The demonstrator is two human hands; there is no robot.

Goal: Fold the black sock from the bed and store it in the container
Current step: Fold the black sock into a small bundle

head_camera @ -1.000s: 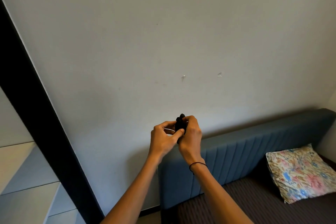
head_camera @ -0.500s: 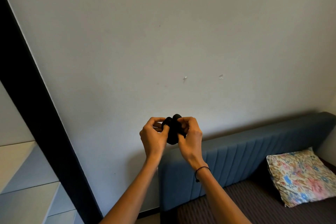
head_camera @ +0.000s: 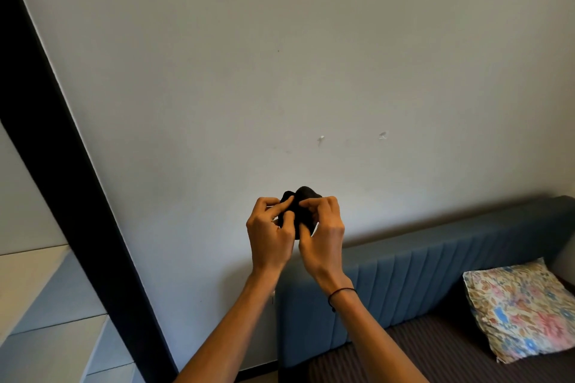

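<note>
A bunched black sock is held up at the lower centre of the frame, in front of a plain grey wall. It is gripped from the left by the left hand and from the right by the right hand, the fingers of both being curled into the fabric. A thin black band is worn on the right wrist. A blue padded headboard is seen at the lower right, with a floral pillow lying on a dark striped mattress. A black diagonal frame is seen at the left, with pale shelves in the lower left corner.
</note>
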